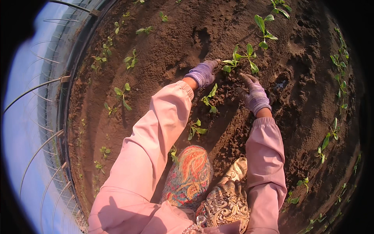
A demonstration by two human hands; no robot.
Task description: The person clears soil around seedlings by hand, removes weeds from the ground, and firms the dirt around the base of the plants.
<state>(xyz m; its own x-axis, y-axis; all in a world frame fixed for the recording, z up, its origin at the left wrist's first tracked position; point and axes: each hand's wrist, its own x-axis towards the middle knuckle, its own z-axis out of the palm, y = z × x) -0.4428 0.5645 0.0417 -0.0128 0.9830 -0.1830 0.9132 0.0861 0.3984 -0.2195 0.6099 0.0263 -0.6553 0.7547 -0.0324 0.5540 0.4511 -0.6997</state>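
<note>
My left hand, in a purple knit glove with soiled fingertips, reaches over the loose soil just left of a leafy green seedling. Its fingers stretch toward the plant; some of them are hidden behind the hand. On the other side, my right hand wears a matching glove, its dirty fingers spread low over the soil below a second seedling. Nothing shows in either hand. Between my forearms grow two smaller seedlings, one upper and one lower.
More seedlings stand in rows to the left and right. A taller seedling grows farther ahead. Uneven holes mark the soil at right. Metal hoops and a dark edging strip border the bed. My patterned knees are close below.
</note>
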